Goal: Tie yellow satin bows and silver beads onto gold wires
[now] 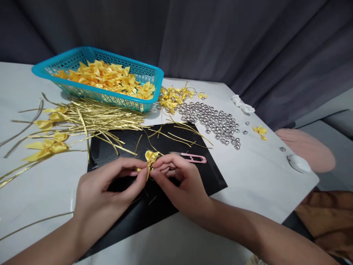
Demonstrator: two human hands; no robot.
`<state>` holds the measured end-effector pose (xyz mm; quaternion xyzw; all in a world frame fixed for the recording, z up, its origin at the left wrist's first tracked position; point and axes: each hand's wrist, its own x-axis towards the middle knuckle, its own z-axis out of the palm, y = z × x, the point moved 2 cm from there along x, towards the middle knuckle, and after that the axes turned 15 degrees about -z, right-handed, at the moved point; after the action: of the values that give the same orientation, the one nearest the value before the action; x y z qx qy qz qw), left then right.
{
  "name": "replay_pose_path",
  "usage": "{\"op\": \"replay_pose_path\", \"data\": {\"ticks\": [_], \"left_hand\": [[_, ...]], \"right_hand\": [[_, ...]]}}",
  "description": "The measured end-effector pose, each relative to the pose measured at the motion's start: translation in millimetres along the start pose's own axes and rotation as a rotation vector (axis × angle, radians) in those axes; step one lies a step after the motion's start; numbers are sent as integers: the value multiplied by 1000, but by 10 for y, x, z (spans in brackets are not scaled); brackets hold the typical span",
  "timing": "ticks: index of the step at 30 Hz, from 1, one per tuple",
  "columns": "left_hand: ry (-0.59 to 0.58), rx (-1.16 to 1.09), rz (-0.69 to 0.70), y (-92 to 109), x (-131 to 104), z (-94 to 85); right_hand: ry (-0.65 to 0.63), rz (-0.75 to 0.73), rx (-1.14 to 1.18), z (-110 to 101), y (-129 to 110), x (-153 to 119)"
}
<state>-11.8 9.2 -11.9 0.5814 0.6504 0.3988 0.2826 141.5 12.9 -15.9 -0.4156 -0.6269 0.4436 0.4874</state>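
Both hands meet over the black mat (116,154) on our white table (261,176): our left hand (106,191) and right hand (179,184) pinch 1 yellow bow (150,157) between fingertips, its gold tie hanging downward between them, equally near both.

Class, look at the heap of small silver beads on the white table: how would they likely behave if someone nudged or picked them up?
The silver beads look rounded and glossy, so a nudge would probably send them rolling; a few strays already lie apart, towards the table's edge. Being small and shiny, they are likely slippery to pinch singly. They seem hard rather than fragile, though their weight cannot be told.
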Motion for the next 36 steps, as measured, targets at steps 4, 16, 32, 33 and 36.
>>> {"op": "replay_pose_path", "data": {"ticks": [4, 16, 32, 33, 36], "left_hand": [[12, -11, -39, -24, -8, 13], [-55, -9, 7, 20, 30, 12], [-49, -195, -120, -34, 7, -4], [-48, -206, -121, -30, 6, -7], [-57, -197, -100, -15, 13, -15]], "right_hand": [[-1, -5, -22, -3, -1, -14], [22, -37, -51, 33, 10, -62], [84, -413, -416, -186, -211, 152], [79, -435, -449, -196, -227, 180], [-27, -413, -430, -178, -241, 247]]}}
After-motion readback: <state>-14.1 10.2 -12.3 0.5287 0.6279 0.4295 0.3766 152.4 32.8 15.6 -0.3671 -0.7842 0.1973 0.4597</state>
